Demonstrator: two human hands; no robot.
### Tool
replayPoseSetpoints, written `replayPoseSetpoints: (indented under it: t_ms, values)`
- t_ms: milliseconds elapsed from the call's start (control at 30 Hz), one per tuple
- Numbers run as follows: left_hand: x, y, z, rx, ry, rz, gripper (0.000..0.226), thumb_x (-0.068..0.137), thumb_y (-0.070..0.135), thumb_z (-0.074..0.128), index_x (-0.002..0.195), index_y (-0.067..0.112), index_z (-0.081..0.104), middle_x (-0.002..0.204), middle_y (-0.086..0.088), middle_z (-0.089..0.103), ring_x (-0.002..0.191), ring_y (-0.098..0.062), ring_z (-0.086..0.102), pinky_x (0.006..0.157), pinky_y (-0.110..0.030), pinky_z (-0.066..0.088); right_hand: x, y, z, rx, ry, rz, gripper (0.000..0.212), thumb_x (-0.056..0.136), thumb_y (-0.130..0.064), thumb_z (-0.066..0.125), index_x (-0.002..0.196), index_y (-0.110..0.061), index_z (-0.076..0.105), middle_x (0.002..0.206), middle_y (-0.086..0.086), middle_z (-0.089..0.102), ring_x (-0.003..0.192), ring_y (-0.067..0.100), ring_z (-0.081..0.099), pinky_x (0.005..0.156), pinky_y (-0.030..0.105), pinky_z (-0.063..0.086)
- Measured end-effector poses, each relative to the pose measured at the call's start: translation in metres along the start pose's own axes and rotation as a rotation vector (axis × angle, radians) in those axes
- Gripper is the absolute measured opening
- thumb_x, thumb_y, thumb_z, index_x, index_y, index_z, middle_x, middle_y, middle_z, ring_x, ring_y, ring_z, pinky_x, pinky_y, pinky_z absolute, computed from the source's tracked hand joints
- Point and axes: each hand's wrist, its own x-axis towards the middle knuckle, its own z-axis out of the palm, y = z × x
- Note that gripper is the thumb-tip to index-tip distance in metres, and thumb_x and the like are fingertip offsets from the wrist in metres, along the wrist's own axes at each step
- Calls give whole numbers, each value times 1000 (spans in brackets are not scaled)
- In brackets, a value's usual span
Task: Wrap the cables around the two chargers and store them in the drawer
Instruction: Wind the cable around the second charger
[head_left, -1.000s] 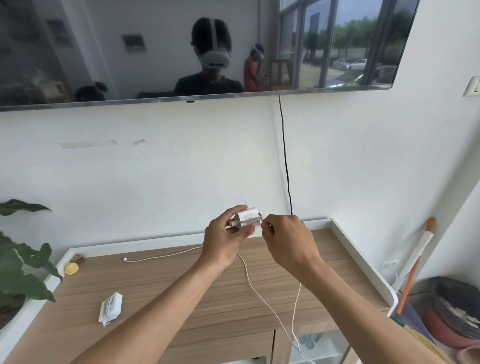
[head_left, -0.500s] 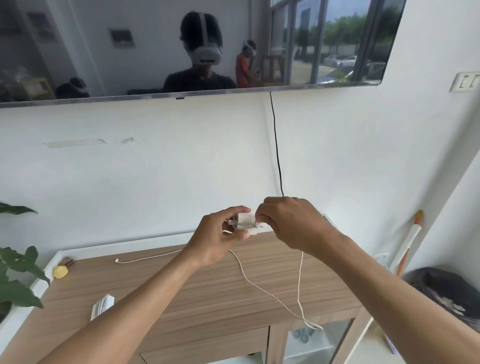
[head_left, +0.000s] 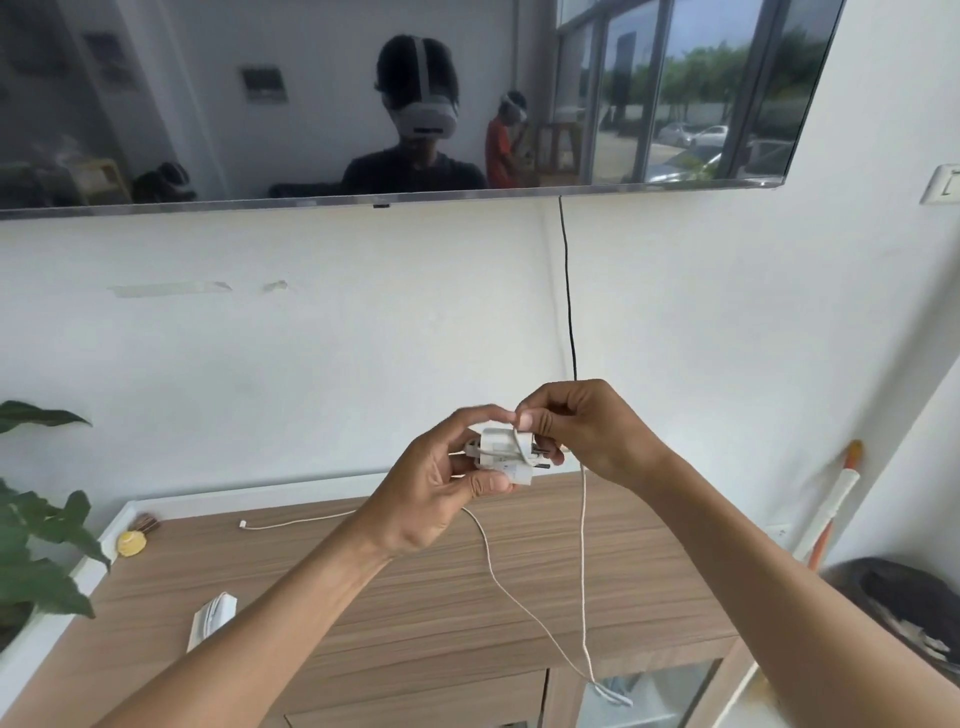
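Observation:
My left hand (head_left: 431, 499) holds a white charger (head_left: 501, 452) in the air above the wooden cabinet top (head_left: 415, 582). My right hand (head_left: 582, 426) pinches its white cable (head_left: 583, 561) just above the charger, with one turn lying across the charger's body. The cable hangs down in a loop past the cabinet's front edge, and its free end with the plug lies on the top at the left. A second white charger (head_left: 210, 618), with its cable wound round it, lies on the cabinet top at the near left. The drawer front (head_left: 415, 701) below the top is closed.
A plant (head_left: 36, 530) stands at the left edge. A small yellow object (head_left: 130, 544) lies at the cabinet's back left corner. A wall-mounted screen hangs above, with a black cord (head_left: 569, 291) running down the wall. A broom handle (head_left: 831, 514) and a bin (head_left: 904, 608) stand at the right.
My right hand has carried the cable up and over the charger, laying a turn across it. The hanging loop has shortened slightly. The view has shifted a little.

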Motion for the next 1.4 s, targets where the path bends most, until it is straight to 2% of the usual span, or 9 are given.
replayPoseSetpoints:
  t_ms: [100, 267, 433, 533, 833, 900, 1033, 1133, 1400]
  values:
    - [-4, 4, 1, -41, -45, -6, 45, 85, 5, 66, 121, 32, 64, 111, -12, 68, 99, -30, 70, 86, -33, 56, 2, 0, -3, 46, -78, 35, 13, 88, -10, 64, 77, -7, 69, 48, 0, 53, 51, 19, 46, 50, 24, 43]
    - [-4, 5, -1, -37, -48, -10, 42, 88, 7, 61, 123, 30, 64, 106, -2, 69, 97, -23, 70, 86, -28, 55, 4, 7, 4, 158, -20, 105, 14, 87, -10, 64, 75, -4, 67, 48, 1, 52, 44, 10, 46, 43, 20, 39]
    - [-8, 0, -3, 18, -91, -24, 44, 94, 3, 55, 133, 22, 55, 119, -14, 63, 97, -26, 68, 87, -31, 54, 5, 14, 10, 255, -83, 165, 18, 75, -22, 68, 73, -4, 66, 55, 6, 51, 46, 10, 43, 44, 21, 35]
    - [-8, -1, -4, 43, -63, -24, 38, 94, 4, 56, 129, 18, 56, 111, -12, 65, 90, -19, 69, 84, -28, 54, 8, 17, 16, 321, -73, 181, 15, 84, -15, 63, 71, -7, 66, 55, 4, 52, 44, 8, 40, 43, 20, 34]
    - [-3, -8, -5, -81, 79, 24, 38, 91, 9, 59, 128, 17, 55, 106, -3, 69, 83, -26, 68, 79, -29, 55, -4, 53, 50, 485, 81, 173, 26, 97, -6, 49, 74, -7, 61, 51, -1, 47, 42, 8, 30, 40, 19, 22]
    - [0, -12, -5, -8, 131, 28, 38, 89, 13, 61, 125, 23, 57, 103, 2, 69, 77, -18, 63, 70, -27, 52, -10, 55, 63, 376, 202, 159, 27, 97, -8, 50, 72, -9, 59, 52, -5, 51, 42, 9, 32, 40, 21, 24]
    - [1, -22, -9, 178, 293, 21, 35, 92, 17, 63, 121, 34, 60, 95, 7, 70, 70, -13, 60, 66, -33, 52, -25, 48, 78, -199, 321, 69, 31, 93, -25, 58, 64, -14, 58, 44, -11, 49, 41, 5, 38, 44, 15, 29]
    - [0, -22, -9, 427, 266, 15, 34, 91, 26, 64, 121, 41, 58, 92, 14, 71, 67, -12, 62, 68, -43, 56, -28, 36, 70, -376, 263, 50, 32, 93, -23, 56, 64, -11, 56, 49, -6, 47, 46, 10, 35, 47, 19, 32]
    - [-1, -17, -13, 515, 200, -13, 33, 91, 28, 65, 118, 46, 57, 92, 12, 70, 68, -13, 66, 66, -31, 53, -31, -21, 20, -859, -65, 1, 21, 96, -24, 49, 84, -12, 63, 72, -4, 57, 60, 13, 50, 55, 25, 40]
